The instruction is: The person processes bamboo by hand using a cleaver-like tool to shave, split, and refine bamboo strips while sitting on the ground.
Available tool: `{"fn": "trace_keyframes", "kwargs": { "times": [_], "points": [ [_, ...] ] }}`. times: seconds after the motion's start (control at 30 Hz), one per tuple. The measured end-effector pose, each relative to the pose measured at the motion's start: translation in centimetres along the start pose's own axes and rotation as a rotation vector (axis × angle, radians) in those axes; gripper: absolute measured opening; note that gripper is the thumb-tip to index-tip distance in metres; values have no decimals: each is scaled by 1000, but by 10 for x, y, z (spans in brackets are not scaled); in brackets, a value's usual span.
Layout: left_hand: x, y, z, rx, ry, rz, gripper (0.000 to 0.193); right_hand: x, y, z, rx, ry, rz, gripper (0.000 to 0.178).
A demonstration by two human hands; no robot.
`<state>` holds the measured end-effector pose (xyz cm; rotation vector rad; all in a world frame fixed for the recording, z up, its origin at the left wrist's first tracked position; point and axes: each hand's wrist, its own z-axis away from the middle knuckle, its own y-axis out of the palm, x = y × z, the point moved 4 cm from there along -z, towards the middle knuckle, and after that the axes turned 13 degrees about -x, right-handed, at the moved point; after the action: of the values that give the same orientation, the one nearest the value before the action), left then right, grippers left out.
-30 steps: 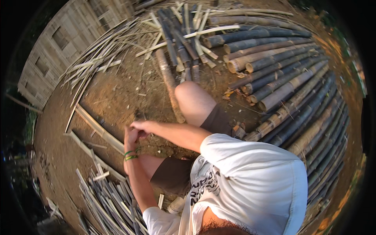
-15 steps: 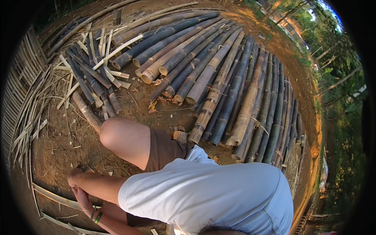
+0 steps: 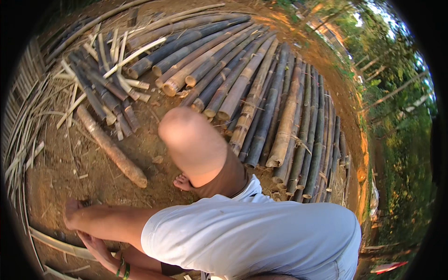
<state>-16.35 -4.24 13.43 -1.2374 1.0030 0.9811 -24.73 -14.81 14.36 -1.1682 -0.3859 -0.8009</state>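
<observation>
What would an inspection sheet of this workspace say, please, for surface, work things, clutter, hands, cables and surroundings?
Surface: brown earth ground, with small pale chips.
Work things: long, pale, split-bamboo strip beside the left hand.
Clutter: thin, pale bamboo strips heaped loosely at left; thick, brown, round pole lying apart.
Hands: right hand close to the left; grasp cannot be told.
Cables: nothing seen.
Surroundings: long, round, dark and tan bamboo poles side by side; green trees beyond.

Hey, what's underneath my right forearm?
Part of your left hand and part of your left leg show beneath your right forearm. The left hand's fingertips are covered, so I can't tell whether they hold anything.
</observation>
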Motion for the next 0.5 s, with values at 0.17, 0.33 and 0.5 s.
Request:
{"fn": "trace_keyframes", "kwargs": {
  "times": [0.17, 0.33, 0.5],
  "points": [
    [-34, 16, 13, 147, 55, 14, 68, 8, -15, -11, -90, 108, 111, 24],
    [-57, 9, 33, 124, 114, -190, 44, 23, -29, -17, -97, 190, 272, 22],
    [-49, 2, 33, 17, -90, -494, 79, -7, -57, 25, 22, -142, 474, 33]
  ]
}}
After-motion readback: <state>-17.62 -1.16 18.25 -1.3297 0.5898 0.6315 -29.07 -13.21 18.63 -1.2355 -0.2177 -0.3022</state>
